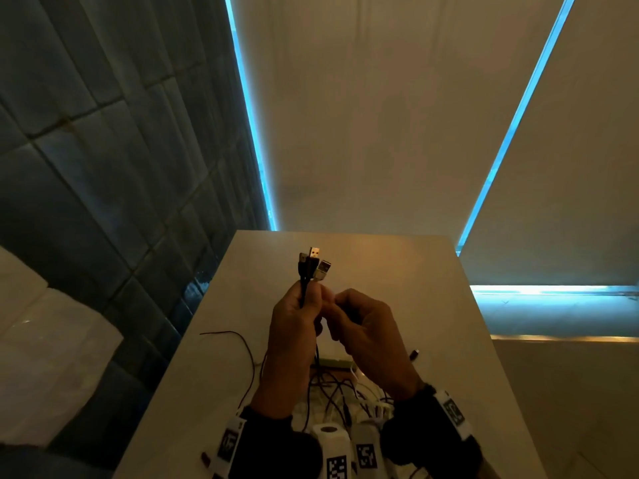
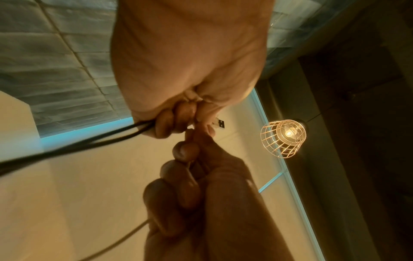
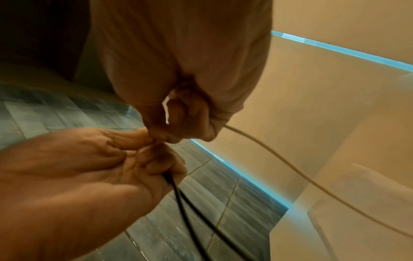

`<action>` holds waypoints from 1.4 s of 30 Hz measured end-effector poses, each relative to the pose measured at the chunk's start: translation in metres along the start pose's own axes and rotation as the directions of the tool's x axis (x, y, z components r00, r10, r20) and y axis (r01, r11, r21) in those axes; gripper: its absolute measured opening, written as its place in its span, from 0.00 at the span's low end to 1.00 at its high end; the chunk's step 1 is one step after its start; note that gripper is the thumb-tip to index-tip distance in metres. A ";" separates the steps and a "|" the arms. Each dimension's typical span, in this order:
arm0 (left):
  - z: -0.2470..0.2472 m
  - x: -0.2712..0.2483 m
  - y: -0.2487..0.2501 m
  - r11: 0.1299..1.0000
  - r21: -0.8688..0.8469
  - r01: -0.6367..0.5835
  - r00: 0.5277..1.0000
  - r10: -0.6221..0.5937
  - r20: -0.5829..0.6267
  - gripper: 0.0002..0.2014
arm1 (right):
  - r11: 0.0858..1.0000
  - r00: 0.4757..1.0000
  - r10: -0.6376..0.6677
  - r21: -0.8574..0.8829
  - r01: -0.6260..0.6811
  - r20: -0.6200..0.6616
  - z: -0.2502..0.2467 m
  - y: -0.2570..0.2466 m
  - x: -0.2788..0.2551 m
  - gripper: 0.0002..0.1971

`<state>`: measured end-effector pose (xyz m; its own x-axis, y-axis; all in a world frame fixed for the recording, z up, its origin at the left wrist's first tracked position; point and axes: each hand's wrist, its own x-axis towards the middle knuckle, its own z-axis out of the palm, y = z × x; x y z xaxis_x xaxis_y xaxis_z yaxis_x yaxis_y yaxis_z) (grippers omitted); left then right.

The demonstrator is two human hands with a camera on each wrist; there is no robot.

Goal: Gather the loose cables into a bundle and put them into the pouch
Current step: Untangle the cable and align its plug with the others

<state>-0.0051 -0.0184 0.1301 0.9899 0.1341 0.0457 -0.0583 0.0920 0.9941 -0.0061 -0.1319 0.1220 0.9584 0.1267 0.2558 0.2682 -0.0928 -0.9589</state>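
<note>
Both hands are raised above the table, fingertips touching. My left hand [image 1: 309,300] [image 2: 178,121] [image 3: 145,155] grips a few black cables [image 2: 93,143] [image 3: 190,211]; their USB plugs [image 1: 314,262] [image 2: 220,124] stick up out of the fist. My right hand [image 1: 342,305] [image 2: 185,153] [image 3: 172,130] is curled beside it and holds a thin pale cable [image 3: 290,169] [image 2: 125,236] that trails away below. A tangle of dark and white cables [image 1: 339,392] lies on the table under my wrists. A pale greenish edge [image 1: 333,361] shows beneath the hands; I cannot tell whether it is the pouch.
The beige table [image 1: 380,271] is narrow, with a tiled wall on its left and window blinds behind. A thin dark wire [image 1: 242,344] loops left of the tangle, and a small dark plug [image 1: 414,354] lies to the right. A caged lamp [image 2: 283,137] hangs overhead.
</note>
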 end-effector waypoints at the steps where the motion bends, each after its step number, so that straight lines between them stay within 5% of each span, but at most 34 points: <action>1: 0.001 -0.001 0.001 1.000 -0.015 -0.001 1.000 0.001 -0.016 0.16 | 1.000 1.000 0.003 -0.004 -0.003 0.007 0.002 0.001 -0.001 0.11; 6: -0.006 -0.001 0.005 0.983 -0.181 0.001 0.993 -0.022 -0.115 0.17 | 1.000 0.999 0.016 0.002 -0.016 0.035 0.003 0.018 -0.005 0.16; 11: -0.013 0.001 0.012 0.910 -0.415 0.007 0.995 -0.048 -0.088 0.17 | 0.996 0.994 0.088 -0.019 -0.087 0.064 0.006 0.039 -0.013 0.14; 36: -0.029 -0.005 0.020 0.918 -0.395 0.023 0.991 -0.072 -0.110 0.16 | 0.898 0.978 0.201 -0.411 -0.158 0.064 0.009 0.155 -0.041 0.19; 42: -0.031 -0.003 0.020 0.926 -0.376 0.036 0.986 -0.093 -0.136 0.16 | 0.961 0.970 0.224 -0.143 -0.236 -0.095 0.000 0.099 -0.012 0.11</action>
<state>-0.0135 0.0139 0.1468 0.9642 0.2579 -0.0611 -0.0671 0.4605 0.8851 0.0087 -0.1427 0.0243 0.9989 0.0080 0.0453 0.0458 -0.2605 -0.9644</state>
